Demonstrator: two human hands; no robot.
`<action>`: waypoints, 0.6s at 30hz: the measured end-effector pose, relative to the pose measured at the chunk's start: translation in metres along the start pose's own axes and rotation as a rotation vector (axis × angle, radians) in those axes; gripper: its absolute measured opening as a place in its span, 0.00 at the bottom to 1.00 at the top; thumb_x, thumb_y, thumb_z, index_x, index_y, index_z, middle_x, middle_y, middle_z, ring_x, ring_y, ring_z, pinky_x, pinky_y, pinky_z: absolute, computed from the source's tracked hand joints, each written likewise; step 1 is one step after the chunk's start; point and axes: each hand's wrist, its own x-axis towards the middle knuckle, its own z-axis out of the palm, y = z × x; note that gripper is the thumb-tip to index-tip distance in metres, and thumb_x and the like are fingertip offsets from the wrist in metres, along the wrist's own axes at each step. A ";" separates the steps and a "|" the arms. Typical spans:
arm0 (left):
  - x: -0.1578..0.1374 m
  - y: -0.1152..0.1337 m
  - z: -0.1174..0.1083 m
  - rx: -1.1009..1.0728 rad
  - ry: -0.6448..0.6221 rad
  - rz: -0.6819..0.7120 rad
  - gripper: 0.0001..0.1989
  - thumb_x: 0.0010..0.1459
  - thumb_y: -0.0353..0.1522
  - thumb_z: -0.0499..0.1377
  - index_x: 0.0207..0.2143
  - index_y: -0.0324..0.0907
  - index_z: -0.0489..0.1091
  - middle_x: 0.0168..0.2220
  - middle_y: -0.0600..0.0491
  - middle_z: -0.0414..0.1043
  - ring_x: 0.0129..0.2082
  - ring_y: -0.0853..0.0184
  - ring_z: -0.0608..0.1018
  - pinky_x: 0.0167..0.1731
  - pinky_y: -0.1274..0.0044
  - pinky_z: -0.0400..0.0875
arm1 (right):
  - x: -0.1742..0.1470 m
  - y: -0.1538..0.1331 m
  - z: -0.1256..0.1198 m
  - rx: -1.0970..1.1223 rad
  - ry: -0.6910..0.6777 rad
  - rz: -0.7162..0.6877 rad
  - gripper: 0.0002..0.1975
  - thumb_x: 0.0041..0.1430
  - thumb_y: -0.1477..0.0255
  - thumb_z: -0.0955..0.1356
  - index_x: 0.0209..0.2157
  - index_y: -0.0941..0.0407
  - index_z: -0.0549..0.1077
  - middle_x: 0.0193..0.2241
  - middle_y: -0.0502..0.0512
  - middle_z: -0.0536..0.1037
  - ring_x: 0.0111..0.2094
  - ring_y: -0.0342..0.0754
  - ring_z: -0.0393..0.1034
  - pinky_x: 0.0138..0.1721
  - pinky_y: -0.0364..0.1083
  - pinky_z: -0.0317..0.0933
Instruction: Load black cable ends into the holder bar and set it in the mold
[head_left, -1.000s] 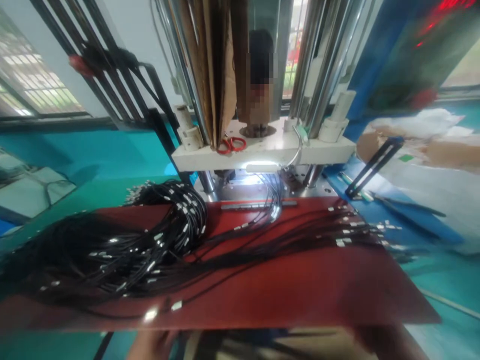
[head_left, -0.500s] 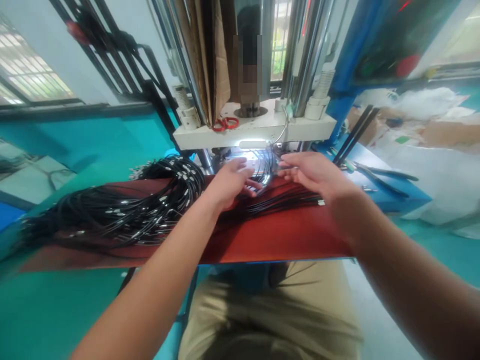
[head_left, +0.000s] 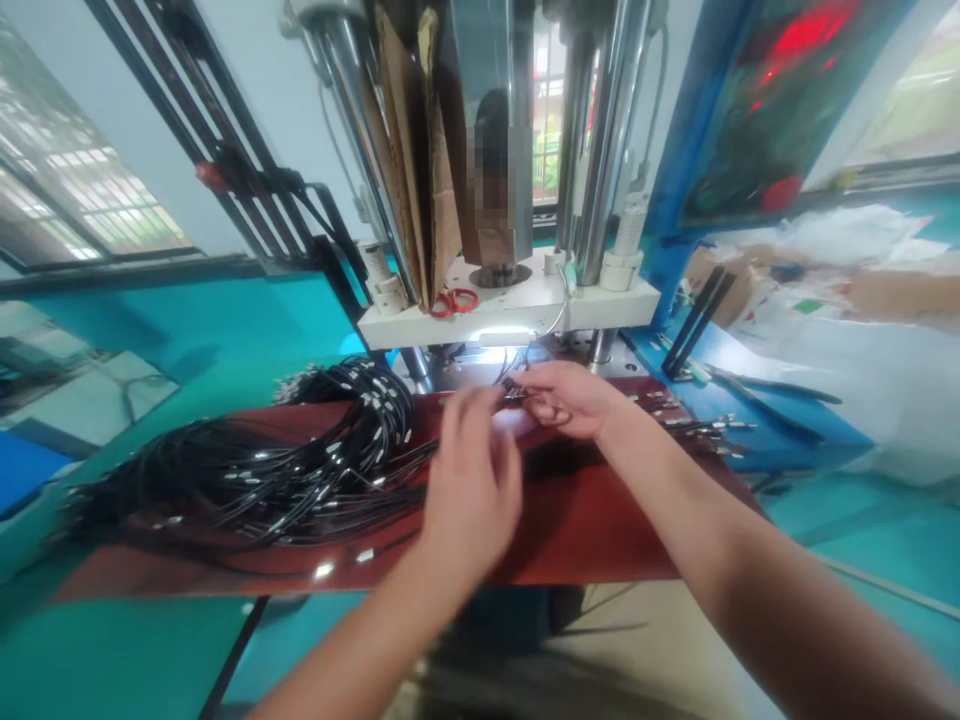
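Note:
My right hand (head_left: 574, 400) is closed on a small bunch of thin black cables (head_left: 514, 390), just in front of the press. The cable ends stick out to the left of my fingertips. Close by on the left, my left hand (head_left: 472, 470) is blurred by motion, its thumb apart from the fingers and nothing visible in it. Whether its fingertips touch the cables cannot be made out. A large looped bundle of black cables (head_left: 322, 470) with pale connectors lies on the red-brown work board (head_left: 600, 530) to the left.
Above my hands is the press's white plate (head_left: 577, 310), with red-handled scissors (head_left: 454, 302) and cardboard on it. A lit area glows beneath. More cable ends (head_left: 712, 430) lie at the board's right. Black-handled pliers (head_left: 772, 400) rest on the blue surface.
Both hands have come back out from beneath the press plate toward me. The right now holds dark cables in front of it, and the left has turned upward beside them. The camera view has tilted up.

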 end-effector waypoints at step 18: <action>0.045 -0.070 -0.073 0.228 -0.890 -0.033 0.17 0.48 0.38 0.64 0.41 0.44 0.72 0.35 0.53 0.72 0.33 0.64 0.73 0.33 0.77 0.63 | -0.029 -0.004 -0.014 -1.251 -0.427 -0.202 0.35 0.39 0.58 0.76 0.51 0.53 0.70 0.44 0.55 0.72 0.43 0.53 0.67 0.45 0.48 0.61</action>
